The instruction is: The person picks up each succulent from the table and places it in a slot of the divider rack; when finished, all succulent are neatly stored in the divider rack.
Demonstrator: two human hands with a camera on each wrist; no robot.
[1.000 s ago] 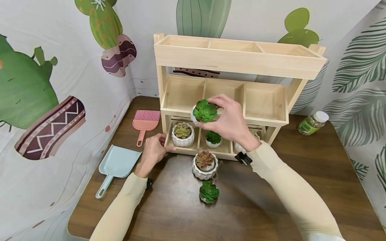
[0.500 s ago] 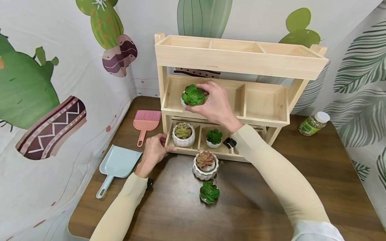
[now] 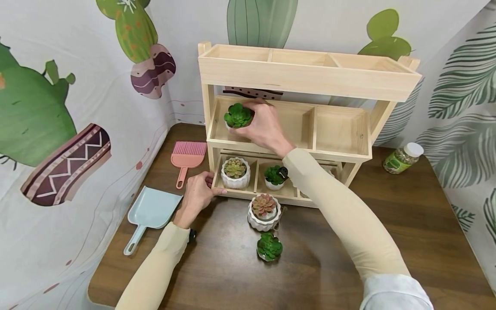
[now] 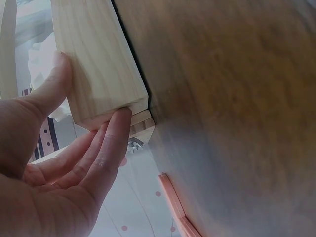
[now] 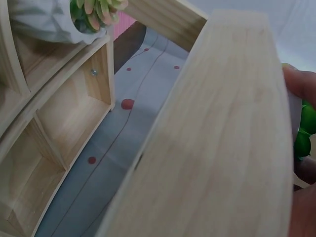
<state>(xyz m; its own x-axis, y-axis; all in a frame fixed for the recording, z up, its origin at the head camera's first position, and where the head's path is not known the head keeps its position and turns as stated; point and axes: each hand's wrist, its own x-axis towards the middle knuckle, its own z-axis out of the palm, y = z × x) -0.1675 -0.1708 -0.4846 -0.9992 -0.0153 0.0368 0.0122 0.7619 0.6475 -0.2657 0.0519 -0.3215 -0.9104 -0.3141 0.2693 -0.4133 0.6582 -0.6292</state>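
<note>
My right hand [image 3: 265, 125] holds a green potted succulent [image 3: 237, 115] at the left compartment of the wooden shelf's middle tier [image 3: 342, 129]. In the right wrist view, green leaves [image 5: 307, 131] show between thumb and fingers, partly hidden behind a wooden board [image 5: 217, 128]. My left hand [image 3: 198, 193] grips the left front corner of the bottom tier, thumb over the front board [image 4: 96, 59] and fingers under its end. A yellowish succulent in a white pot [image 3: 235, 173] stands in the bottom left compartment. Beside it, a small green succulent [image 3: 273, 176] sits in the middle one, partly covered by the right wrist strap.
On the table before the shelf stand a reddish succulent in a white pot [image 3: 264, 212] and a green one [image 3: 269, 246]. A pink brush [image 3: 187, 158] and pale blue dustpan [image 3: 153, 209] lie at left. A white-capped jar [image 3: 402, 158] stands at right.
My right hand has carried the green succulent up and to the left, from before the middle tier's front edge to its left compartment. The left hand stays on the corner.
</note>
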